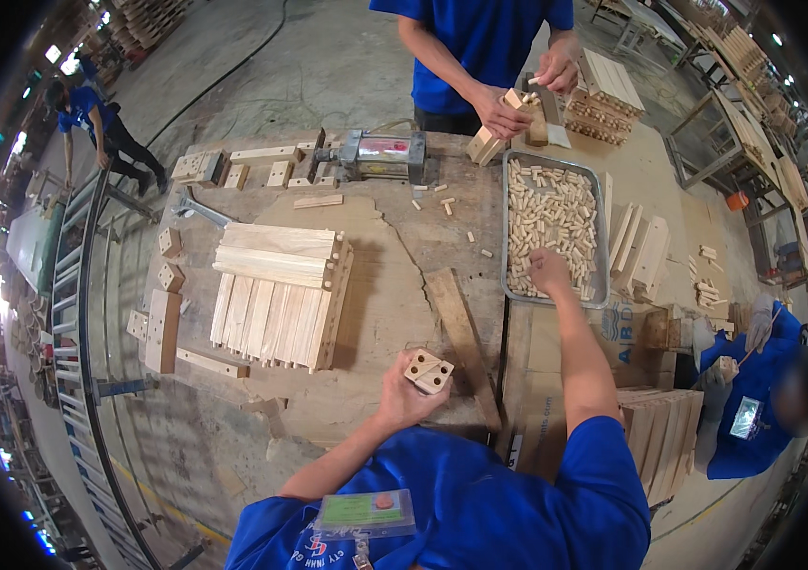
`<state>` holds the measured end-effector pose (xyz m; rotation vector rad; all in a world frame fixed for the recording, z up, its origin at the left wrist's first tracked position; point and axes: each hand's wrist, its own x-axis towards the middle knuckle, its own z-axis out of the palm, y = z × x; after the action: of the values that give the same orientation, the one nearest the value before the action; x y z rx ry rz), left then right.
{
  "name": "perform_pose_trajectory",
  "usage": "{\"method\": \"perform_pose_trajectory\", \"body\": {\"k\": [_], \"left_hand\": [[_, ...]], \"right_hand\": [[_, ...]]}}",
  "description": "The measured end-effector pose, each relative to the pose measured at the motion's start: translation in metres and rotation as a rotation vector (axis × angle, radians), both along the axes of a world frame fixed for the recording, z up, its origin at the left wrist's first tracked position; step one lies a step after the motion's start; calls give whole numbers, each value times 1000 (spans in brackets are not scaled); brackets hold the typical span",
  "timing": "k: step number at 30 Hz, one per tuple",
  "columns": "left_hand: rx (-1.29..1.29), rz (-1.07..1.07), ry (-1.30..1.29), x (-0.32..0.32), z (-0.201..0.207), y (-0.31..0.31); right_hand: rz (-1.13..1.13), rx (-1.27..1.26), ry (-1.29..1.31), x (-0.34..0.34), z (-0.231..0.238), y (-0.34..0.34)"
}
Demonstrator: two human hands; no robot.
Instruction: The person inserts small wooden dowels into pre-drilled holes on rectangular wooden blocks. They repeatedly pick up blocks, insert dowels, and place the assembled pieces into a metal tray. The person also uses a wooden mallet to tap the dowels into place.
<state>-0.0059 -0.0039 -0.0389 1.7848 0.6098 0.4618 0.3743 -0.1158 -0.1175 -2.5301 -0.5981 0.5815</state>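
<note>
My left hand (404,391) is closed around light wooden bars (430,371), held upright with their end faces up. Several dark round holes show in those ends. My right hand (550,273) reaches into a metal tray (507,242) full of short wooden dowels (556,204). Its fingers are drawn together at the near part of the pile, and their tips are hidden, so what they grip cannot be made out. Left of the tray lies a stack of wooden bars (271,318), with dowels sticking out of some ends.
Across the table a co-worker's hands (504,116) hold wooden bars and a dowel. A clamp-like metal cylinder (380,155) sits at the back edge. A flat wooden strip (461,337) lies between my arms. Another gloved co-worker (760,380) works at right, beside stacked boards (660,432).
</note>
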Motion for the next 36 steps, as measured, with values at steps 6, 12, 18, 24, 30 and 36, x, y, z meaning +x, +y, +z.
{"method": "perform_pose_trajectory", "body": {"k": [6,12,18,24,30,36], "left_hand": [[-25,13,-7,3,1,4],[-78,19,-141,-3,-10,0],[-107,-78,-109,8,2,12],[-144,-32,-114,3,25,23],[-61,-44,-202,1,22,18],[-147,-24,-199,-5,19,9]], "right_hand": [[-11,228,-24,15,39,35],[104,104,-378,11,31,52],[237,108,-463,-42,-12,33],[217,28,-353,-65,16,56],[-47,155,-472,-29,16,30],[-999,948,524,3,32,18]]}}
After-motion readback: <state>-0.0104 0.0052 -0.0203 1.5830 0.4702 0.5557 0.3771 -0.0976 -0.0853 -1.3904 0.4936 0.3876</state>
